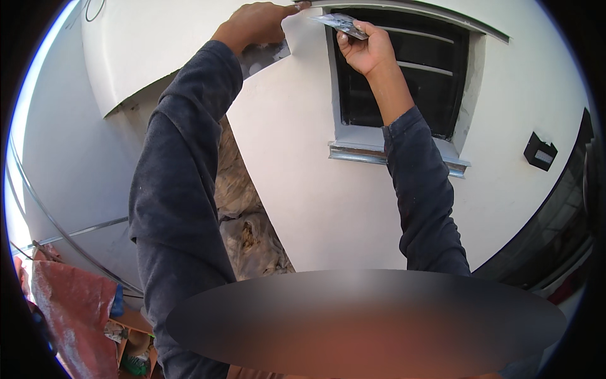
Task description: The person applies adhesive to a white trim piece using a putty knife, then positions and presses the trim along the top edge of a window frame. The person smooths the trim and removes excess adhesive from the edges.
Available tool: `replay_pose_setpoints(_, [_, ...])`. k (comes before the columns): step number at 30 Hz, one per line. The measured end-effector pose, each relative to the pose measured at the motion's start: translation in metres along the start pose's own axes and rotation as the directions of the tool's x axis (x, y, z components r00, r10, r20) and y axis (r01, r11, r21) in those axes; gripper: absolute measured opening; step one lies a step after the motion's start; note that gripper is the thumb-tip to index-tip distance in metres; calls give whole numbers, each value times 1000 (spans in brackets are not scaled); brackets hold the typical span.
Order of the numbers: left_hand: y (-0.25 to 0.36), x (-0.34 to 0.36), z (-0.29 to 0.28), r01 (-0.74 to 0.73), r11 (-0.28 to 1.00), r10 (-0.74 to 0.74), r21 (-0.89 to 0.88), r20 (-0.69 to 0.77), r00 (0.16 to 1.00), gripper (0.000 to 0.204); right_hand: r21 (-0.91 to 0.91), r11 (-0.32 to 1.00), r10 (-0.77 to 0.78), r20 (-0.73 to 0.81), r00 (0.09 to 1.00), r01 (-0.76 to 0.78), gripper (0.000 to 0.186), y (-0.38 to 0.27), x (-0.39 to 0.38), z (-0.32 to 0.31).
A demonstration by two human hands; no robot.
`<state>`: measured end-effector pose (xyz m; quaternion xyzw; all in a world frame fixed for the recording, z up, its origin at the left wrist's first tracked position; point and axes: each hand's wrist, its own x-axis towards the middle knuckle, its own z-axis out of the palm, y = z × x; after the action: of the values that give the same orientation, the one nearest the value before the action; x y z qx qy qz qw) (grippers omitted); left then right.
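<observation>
My right hand (369, 49) is raised in front of the window's upper left part, thumb and fingers closed on a flat silvery blade (344, 25). The blade has whitish smears and tapers to a tip pointing left. Higher and further left, my left hand (259, 26) shows its back, with a finger stretched toward the end of the trim (315, 4) above the window. Its other fingers are mostly hidden. The dark window (423, 88), with light horizontal bars, is set back in the white wall (341, 215).
A metal-edged sill (360, 153) juts out below the window. To its right, a black box-shaped fixture (540, 151) is on the wall. Brown, plastic-wrapped material (243, 183) shows beside the slanting wall edge. A red cloth (72, 309) hangs at lower left, near shelves (134, 321). A blurred oval covers the bottom.
</observation>
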<state>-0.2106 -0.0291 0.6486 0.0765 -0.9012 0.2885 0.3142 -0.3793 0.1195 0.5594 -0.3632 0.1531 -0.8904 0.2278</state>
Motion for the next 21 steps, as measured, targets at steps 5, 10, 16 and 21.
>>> replay_pose_setpoints(5, [-2,6,4,18,1000,-18,-4,-1,1000,73,102,993,-80,134,988,66,21,-6,28,6])
replay_pose_setpoints(10, [-3,6,6,13,1000,-13,-6,-31,999,76,93,983,-168,123,978,157,14,-42,1,-7])
replay_pose_setpoints(16, [0,5,5,13,1000,-13,11,7,1000,78,-87,954,-290,-19,957,287,21,-75,-61,-18])
replay_pose_setpoints(21, [-10,-4,9,-9,1000,8,-8,-95,995,75,-240,934,-306,-151,940,265,26,-50,-138,-17])
